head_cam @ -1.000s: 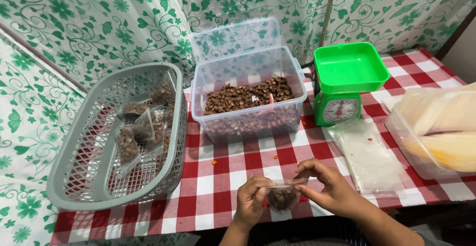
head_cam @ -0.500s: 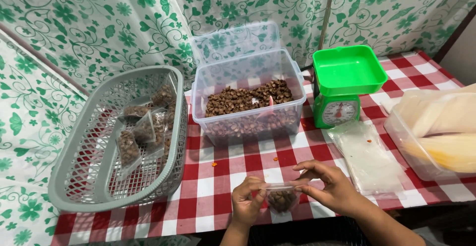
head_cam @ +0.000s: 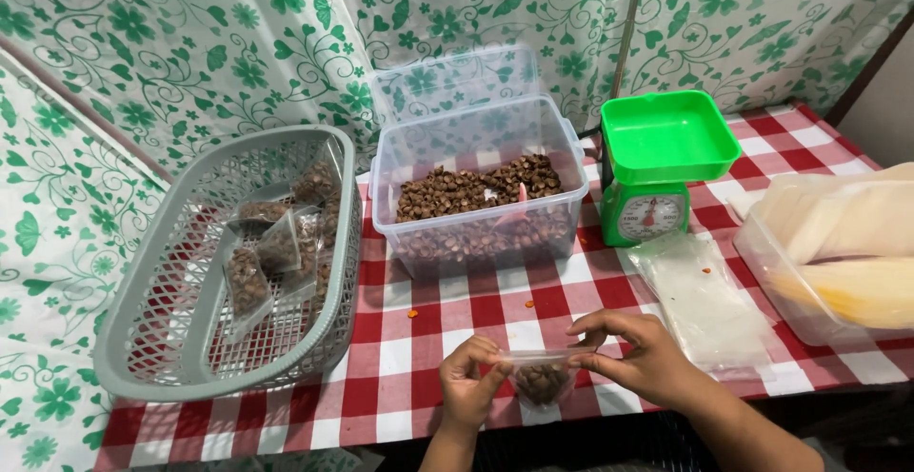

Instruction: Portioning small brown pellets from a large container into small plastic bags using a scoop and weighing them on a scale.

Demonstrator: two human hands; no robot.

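A small clear plastic bag (head_cam: 541,379) with brown seeds in its bottom hangs just above the checked tablecloth (head_cam: 419,339) at the near edge. My left hand (head_cam: 468,384) pinches its top left corner and my right hand (head_cam: 636,356) pinches its top right, stretching the mouth flat. Behind them stands a clear plastic tub (head_cam: 476,196) half full of the same brown seeds, with its lid (head_cam: 455,82) leaning against the curtain.
A grey mesh basket (head_cam: 171,320) at the left holds several filled small bags (head_cam: 249,277). A green kitchen scale (head_cam: 662,163) stands right of the tub. A stack of empty clear bags (head_cam: 705,301) lies by my right hand. A clear container with pale contents (head_cam: 838,244) sits far right.
Both hands still hold the small bag by its top edge; they have shifted only slightly at the table's near edge.
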